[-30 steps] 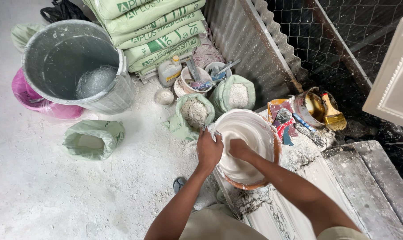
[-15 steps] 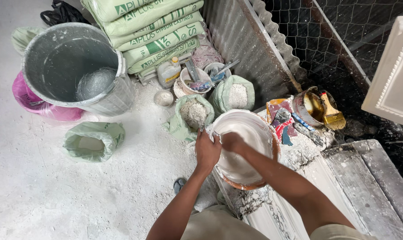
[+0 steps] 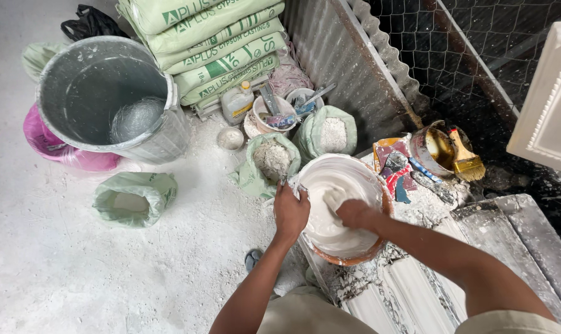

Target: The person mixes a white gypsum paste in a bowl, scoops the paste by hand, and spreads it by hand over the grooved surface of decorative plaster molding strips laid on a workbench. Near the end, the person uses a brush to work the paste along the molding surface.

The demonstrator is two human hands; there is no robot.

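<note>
While the head camera looked down, a round bowl [image 3: 345, 210] of white paste sat tilted on a plaster-crusted ledge [image 3: 416, 291], its mouth turned up and toward the person; being round, it showed no long axis. The left hand [image 3: 291, 211] gripped the bowl's near-left rim, fingers curled over the edge. The right hand [image 3: 356, 214] was sunk in the paste, fingers bent, and whether it held anything could not be made out.

White powder covered the concrete floor [image 3: 58, 278]. A grey bucket [image 3: 110, 99] stood well to the left, with open green sacks [image 3: 271, 162] just beyond the bowl and stacked bags [image 3: 212, 49] against a corrugated sheet [image 3: 348, 68]. A tin with a brush [image 3: 463, 154] lay to the right.

Both arms ran out of frame below, and the bowl's far base was hidden by its own wall.
</note>
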